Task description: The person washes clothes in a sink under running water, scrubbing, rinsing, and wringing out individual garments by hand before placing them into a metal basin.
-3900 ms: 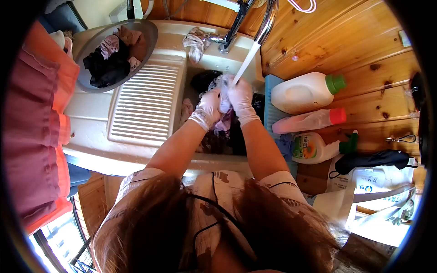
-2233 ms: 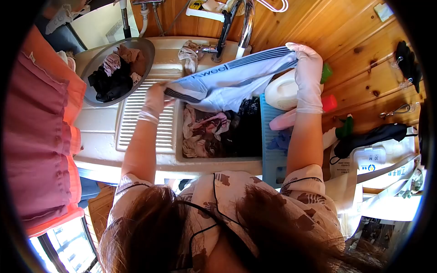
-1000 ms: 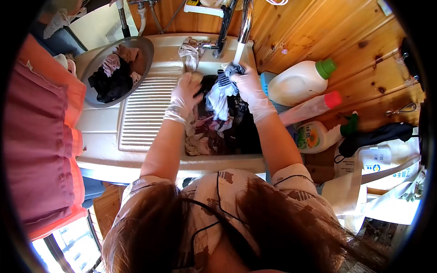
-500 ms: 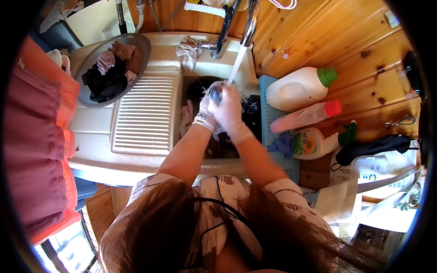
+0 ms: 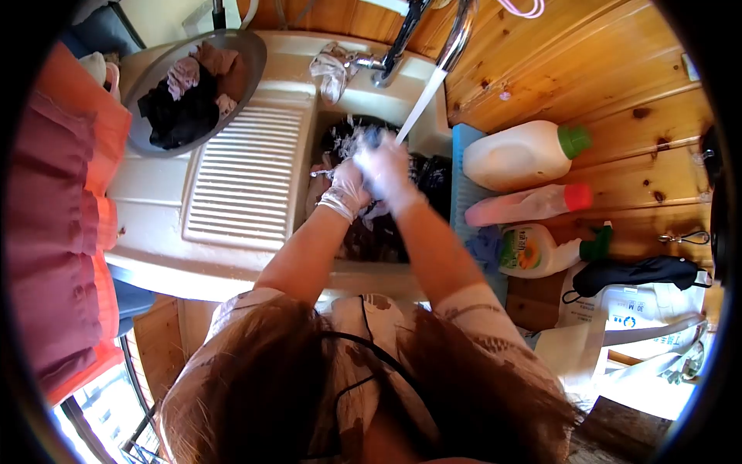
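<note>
Both hands wear thin whitish gloves and meet over the sink basin (image 5: 304,205), close to the stream of water (image 5: 422,107) from the tap (image 5: 457,39). My left hand (image 5: 345,189) is closed on a small dark cloth (image 5: 373,139), only a bit of which shows. My right hand (image 5: 388,174), smeared by motion, presses round the same cloth from the right. Whether it is a sock or another small garment cannot be made out. Splashes fly about the fingers. Below them, dark wet clothes (image 5: 433,182) lie in the basin.
A ribbed washboard (image 5: 243,174) is left of the basin. Beyond it, a grey oval tub (image 5: 251,73) holds clothes. On the right, a blue shelf (image 5: 459,155) carries a white jug (image 5: 514,155), a pink bottle (image 5: 525,206) and a spray bottle (image 5: 533,251). A rag (image 5: 334,73) hangs by the tap.
The camera view has shifted slightly. My hands stay together on the cloth; the right one has moved over it, and more water splashes around them.
</note>
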The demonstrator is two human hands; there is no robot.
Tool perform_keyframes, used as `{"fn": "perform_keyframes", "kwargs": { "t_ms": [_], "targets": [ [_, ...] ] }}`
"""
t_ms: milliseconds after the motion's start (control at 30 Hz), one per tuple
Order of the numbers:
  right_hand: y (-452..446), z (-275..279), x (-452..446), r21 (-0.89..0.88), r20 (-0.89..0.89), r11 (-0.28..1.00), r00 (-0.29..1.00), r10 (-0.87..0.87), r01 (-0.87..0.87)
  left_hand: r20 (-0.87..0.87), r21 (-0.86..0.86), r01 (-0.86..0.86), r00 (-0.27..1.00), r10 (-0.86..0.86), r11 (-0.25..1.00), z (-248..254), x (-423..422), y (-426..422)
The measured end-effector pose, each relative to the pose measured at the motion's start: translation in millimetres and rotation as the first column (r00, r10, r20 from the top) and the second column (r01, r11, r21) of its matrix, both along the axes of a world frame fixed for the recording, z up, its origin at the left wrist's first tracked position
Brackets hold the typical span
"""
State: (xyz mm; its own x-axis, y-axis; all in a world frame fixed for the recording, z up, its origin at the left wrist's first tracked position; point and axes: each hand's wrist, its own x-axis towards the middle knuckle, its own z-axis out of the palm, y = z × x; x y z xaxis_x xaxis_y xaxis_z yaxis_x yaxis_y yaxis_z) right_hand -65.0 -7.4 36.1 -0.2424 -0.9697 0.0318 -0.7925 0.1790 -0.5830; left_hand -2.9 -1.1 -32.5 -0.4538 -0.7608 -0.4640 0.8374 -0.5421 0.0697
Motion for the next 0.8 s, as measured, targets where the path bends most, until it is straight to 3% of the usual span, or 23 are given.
{"fn": "perform_keyframes", "kwargs": {
  "t_ms": [33,67,100,167,200,233,267,333,367,400,467,500,533,567,600,633,667,700,733,767,800],
  "targets": [
    [-16.8,-1.5,-11.8,0.121,0.121,0.992,0.992,0.021,-0.035,0.311,-0.192,0.127,0.948,-0.062,0.973,-16.1,2.5,3.0],
    [-26.2,-0.7,-29.5,0.236,0.229,0.968,0.973,0.028,-0.084,0.667,-0.305,0.338,0.743,-0.054,0.891,-32.5,4.8,6.1],
    [-24.7,-1.5,-38.2,0.164,0.111,0.985,0.993,0.039,-0.057,0.882,-0.298,0.502,0.470,0.033,0.812,-49.2,7.1,9.2],
    [-36.0,-11.5,-49.2,0.111,-0.025,0.980,0.986,0.168,-0.164,0.739,-0.466,0.360,0.661,0.132,0.809,-25.5,20.9,18.5],
    [-41.1,-7.8,-55.3,0.111,-0.068,0.969,0.971,0.230,-0.222,0.613,-0.277,0.270,0.789,-0.047,0.922,-0.6,31.0,17.1],
    [-36.8,21.1,-55.2,0.111,0.016,0.954,0.960,0.278,-0.278,0.437,-0.029,0.166,0.889,-0.137,0.986,24.4,41.1,15.6],
    [-41.6,41.4,-56.4,0.239,0.139,0.931,0.958,0.250,-0.277,0.444,-0.086,0.202,0.884,-0.144,0.976,34.1,53.3,16.3],
    [-35.3,78.0,-57.8,0.229,0.311,0.906,0.909,0.279,-0.356,0.669,0.092,0.352,0.671,-0.320,0.931,43.4,62.5,13.5],
    [-44.9,56.8,-66.1,0.012,0.266,0.901,0.870,0.414,-0.433,0.768,0.076,0.405,0.559,-0.312,0.911,42.6,66.4,11.5],
    [-41.9,67.8,-59.5,0.045,0.267,0.878,0.852,0.450,-0.477,0.884,0.000,0.459,0.416,-0.215,0.888,37.9,67.7,8.7],
    [-11.7,125.9,-25.6,0.274,0.250,0.920,0.944,0.213,-0.280,0.991,-0.064,0.600,-0.059,0.124,0.798,31.0,65.2,4.2],
    [-36.3,86.9,-60.2,0.074,0.299,0.911,0.881,0.367,-0.405,0.927,-0.104,0.636,-0.216,0.306,0.765,33.6,55.3,2.2],
    [-29.2,101.9,-59.1,-0.087,0.408,0.895,0.804,0.432,-0.437,0.850,-0.177,0.655,-0.276,0.450,0.735,47.6,50.0,2.0],
    [-25.7,113.3,-46.4,0.045,0.301,0.912,0.876,0.377,-0.408,0.877,-0.243,0.707,-0.133,0.462,0.664,62.4,63.7,4.1],
    [-18.7,118.1,-35.3,0.178,0.191,0.918,0.928,0.321,-0.354,0.796,-0.381,0.712,-0.072,0.601,0.590,41.5,64.6,-2.5],
    [-17.2,107.1,-40.7,0.212,0.435,0.909,0.868,0.241,-0.359,0.799,-0.406,0.750,0.013,0.602,0.522,60.0,67.8,6.8],
    [-34.7,71.8,-72.8,-0.100,0.424,0.913,0.813,0.399,-0.396,0.770,-0.491,0.748,0.131,0.625,0.447,82.1,49.8,-0.8],
    [-32.9,86.7,-73.2,-0.195,0.445,0.912,0.796,0.410,-0.360,0.738,-0.420,0.773,-0.014,0.674,0.476,84.6,30.0,-13.7],
    [-18.9,96.3,-61.6,-0.273,0.507,0.914,0.763,0.401,-0.299,0.762,-0.385,0.776,-0.037,0.647,0.499,83.9,30.6,-14.8],
    [-12.6,109.7,-61.5,-0.158,0.722,0.950,0.625,0.298,-0.270,0.802,-0.332,0.805,-0.034,0.596,0.492,82.3,30.3,-14.6],
    [-3.8,127.7,-56.2,-0.192,0.897,0.956,0.356,0.262,-0.221,0.833,-0.296,0.826,-0.022,0.552,0.479,81.1,24.8,-17.6]
  ]
}}
